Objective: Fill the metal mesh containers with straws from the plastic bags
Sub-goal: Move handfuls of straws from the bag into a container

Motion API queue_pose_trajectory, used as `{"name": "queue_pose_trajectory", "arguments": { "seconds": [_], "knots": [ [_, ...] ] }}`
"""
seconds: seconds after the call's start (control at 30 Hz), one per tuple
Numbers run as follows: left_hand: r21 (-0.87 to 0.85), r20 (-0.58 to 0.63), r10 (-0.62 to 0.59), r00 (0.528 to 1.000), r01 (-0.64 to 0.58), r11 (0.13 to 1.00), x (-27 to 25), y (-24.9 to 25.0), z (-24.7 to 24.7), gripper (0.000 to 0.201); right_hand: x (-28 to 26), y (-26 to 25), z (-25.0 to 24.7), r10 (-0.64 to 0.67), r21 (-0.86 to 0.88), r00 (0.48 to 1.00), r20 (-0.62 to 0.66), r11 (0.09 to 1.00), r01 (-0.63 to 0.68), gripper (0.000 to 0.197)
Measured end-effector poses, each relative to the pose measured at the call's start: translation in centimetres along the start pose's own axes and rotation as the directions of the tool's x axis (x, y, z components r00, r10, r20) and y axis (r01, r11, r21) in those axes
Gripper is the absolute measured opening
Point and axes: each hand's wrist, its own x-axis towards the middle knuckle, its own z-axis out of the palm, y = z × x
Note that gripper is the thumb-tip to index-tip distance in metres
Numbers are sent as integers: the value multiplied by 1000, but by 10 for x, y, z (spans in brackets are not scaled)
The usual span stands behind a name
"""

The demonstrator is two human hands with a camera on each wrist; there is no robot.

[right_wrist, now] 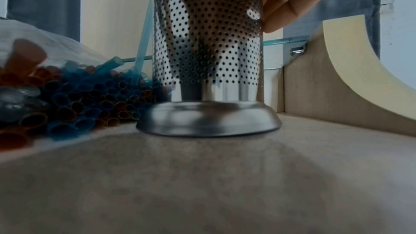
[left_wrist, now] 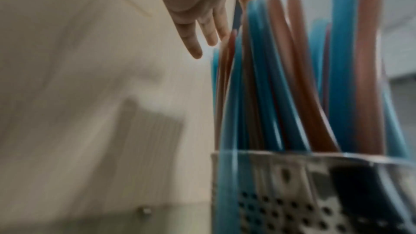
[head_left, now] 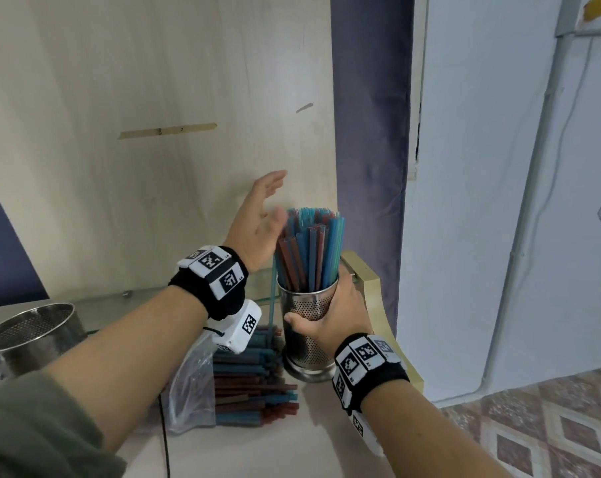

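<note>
Head view: right hand (head_left: 330,319) wraps the perforated metal cup (head_left: 307,326), standing upright on the beige counter (head_left: 243,453) w/ blue & red straws (head_left: 309,246) inside. Left hand (head_left: 257,229), fingers straight & spread, sits at the straw tops' left side. Plastic bag of straws (head_left: 243,384) lies just left of the cup; another mesh container (head_left: 30,336) far left.

Left wrist view: blurred; fingers (left_wrist: 191,42) extended beside the straws.

Right wrist view: fingers (right_wrist: 290,4) curl round the cup wall; base flat on counter.
</note>
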Motion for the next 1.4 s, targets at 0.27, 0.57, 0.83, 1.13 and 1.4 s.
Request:
{"name": "queue_pose_trajectory", "arguments": {
  "seconds": [0.27,0.57,0.83,1.13,1.4],
  "knots": [
    [208,114,-1,993,-23,978,8,12,11,118,-2,-2,-1,-17,2,999,-37,1000,17,125],
    [-15,170,-415,894,423,906,-43,-36,-26,76,1,0,3,-2,12,1000,-26,1000,3,128],
    [303,159,-435,886,375,876,-47,-53,-8,15,1,-1,2,16,14,999,-42,1000,-15,127],
    [-23,-401,-187,897,194,981,-36,-16,-63,15,-2,-6,-4,-13,42,999,-39,999,14,109],
    [718,252,-265,931,3,696,-92,-9,-88,14,-4,-8,-7,-47,54,997,-67,997,51,98]
  ]
}}
